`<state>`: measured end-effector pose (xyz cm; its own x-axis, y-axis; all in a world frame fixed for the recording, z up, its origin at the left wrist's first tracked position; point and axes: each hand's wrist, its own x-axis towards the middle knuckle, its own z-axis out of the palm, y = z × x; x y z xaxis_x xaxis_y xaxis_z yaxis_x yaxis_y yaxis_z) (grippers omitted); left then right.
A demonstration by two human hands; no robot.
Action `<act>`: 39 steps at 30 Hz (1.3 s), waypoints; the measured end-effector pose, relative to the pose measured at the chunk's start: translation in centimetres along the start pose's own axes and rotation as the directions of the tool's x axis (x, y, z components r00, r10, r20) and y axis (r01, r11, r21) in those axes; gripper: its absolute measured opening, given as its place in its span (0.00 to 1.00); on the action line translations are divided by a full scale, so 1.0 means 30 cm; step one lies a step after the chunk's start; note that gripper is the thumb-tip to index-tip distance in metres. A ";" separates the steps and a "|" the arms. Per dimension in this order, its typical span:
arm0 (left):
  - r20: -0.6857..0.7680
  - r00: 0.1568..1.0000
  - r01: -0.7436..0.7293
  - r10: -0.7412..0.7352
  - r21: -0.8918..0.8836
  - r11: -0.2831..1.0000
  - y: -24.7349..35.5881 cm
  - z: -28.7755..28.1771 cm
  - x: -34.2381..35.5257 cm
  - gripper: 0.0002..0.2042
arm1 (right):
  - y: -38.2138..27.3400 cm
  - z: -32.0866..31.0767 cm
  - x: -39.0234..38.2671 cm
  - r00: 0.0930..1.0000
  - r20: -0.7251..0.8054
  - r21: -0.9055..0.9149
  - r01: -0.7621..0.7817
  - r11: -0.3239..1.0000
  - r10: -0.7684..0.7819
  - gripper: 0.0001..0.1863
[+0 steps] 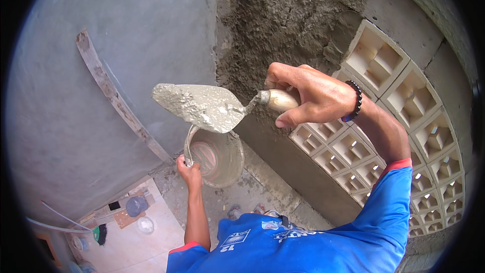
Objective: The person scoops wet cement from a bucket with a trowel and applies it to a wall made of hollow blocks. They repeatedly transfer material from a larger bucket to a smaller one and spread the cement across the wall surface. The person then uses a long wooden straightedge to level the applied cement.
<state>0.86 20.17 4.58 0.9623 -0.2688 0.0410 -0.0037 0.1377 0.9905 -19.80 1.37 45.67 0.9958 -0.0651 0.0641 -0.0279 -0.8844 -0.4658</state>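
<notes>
My right hand (316, 96) is closed round the wooden handle of a trowel (202, 106). Grey wet mortar coats its broad blade, which points left. Lower down, my left hand (190, 173) grips a bucket (230, 159) at its left side; whether the fingers hold the rim or the handle is hard to tell. Mortar smears the bucket's inside wall, and a reddish patch shows inside. The trowel blade hangs above the bucket and hides part of its rim. Behind my right hand, rough fresh mortar (288, 20) covers part of the wall.
Pale vent blocks (376, 58) form a grid in the wall at right. A long wooden strip (113, 88) leans on the smooth grey wall (151, 25) at left. At lower left, a green-and-black brush (100, 233) and a bluish round object (136, 206) sit by light tiles.
</notes>
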 end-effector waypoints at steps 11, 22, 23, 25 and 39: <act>-0.014 1.000 0.024 -0.024 0.047 0.999 -0.127 -0.011 -0.056 0.17 | 0.479 -0.145 0.101 0.970 0.197 0.602 -0.232 0.764 0.140 0.23; -0.097 0.931 0.350 -0.351 -0.030 0.936 -0.205 -0.106 -0.083 0.14 | 0.738 -0.038 -0.281 0.660 -0.346 0.369 -0.558 0.744 0.667 0.20; -0.083 0.916 0.390 -0.393 -0.055 0.919 -0.194 -0.082 -0.080 0.14 | 0.756 0.088 -0.344 0.665 -0.263 0.437 -0.564 0.701 0.699 0.19; 0.000 0.887 0.460 -0.462 -0.089 0.883 -0.260 -0.048 -0.065 0.14 | 0.784 0.391 -0.500 0.652 -0.101 0.575 -0.578 0.579 0.752 0.17; -0.050 0.481 0.795 -0.875 0.447 0.411 -0.828 -0.118 0.030 0.24 | -0.281 2.199 -1.518 -0.464 0.638 0.317 -0.569 -0.759 0.615 0.15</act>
<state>2.78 19.88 -20.47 0.4798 -0.2020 -0.8538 0.6417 -0.5828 0.4985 -59.15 42.27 -11.55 -0.4238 -0.2185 -0.8790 -0.5180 0.8546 0.0374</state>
